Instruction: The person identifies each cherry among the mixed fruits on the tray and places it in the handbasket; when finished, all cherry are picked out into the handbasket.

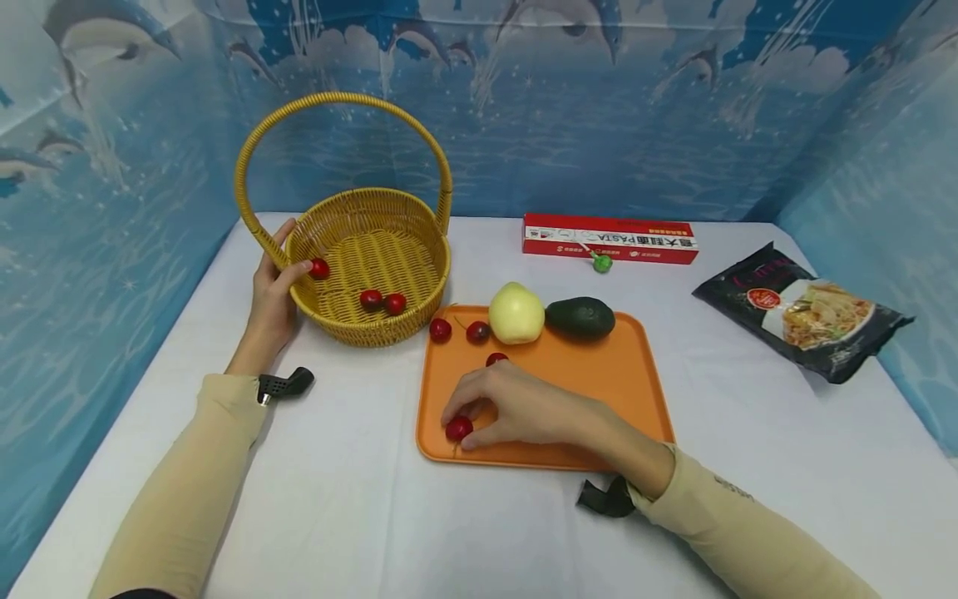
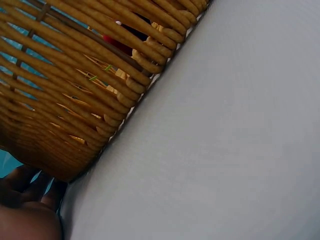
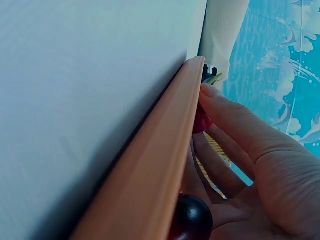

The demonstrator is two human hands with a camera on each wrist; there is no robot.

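Observation:
My left hand (image 1: pixel 271 295) grips the rim of a yellow woven basket (image 1: pixel 367 333), thumb over the inside and fingers along the outer wall. Inside the basket lie three red cherries (image 1: pixel 395 304), one of them beside my thumb. At the near left corner of an orange tray (image 1: pixel 599 383), my right hand (image 1: pixel 516 403) pinches a cherry (image 1: pixel 459 429) between thumb and fingers. The right wrist view shows this cherry (image 3: pixel 202 121) behind the tray's edge, with a darker cherry (image 3: pixel 191 217) below the palm. More cherries (image 1: pixel 440 330) sit at the tray's left side, one partly hidden behind my hand.
A pale green round fruit (image 1: pixel 516 314) and an avocado (image 1: pixel 580 319) rest along the tray's far side. Behind are a red pasta box (image 1: pixel 609 240) and a small green stemmed item (image 1: pixel 602 263). A black food packet (image 1: pixel 804 312) lies at the right. The basket's tall handle (image 1: pixel 340 98) arches upward.

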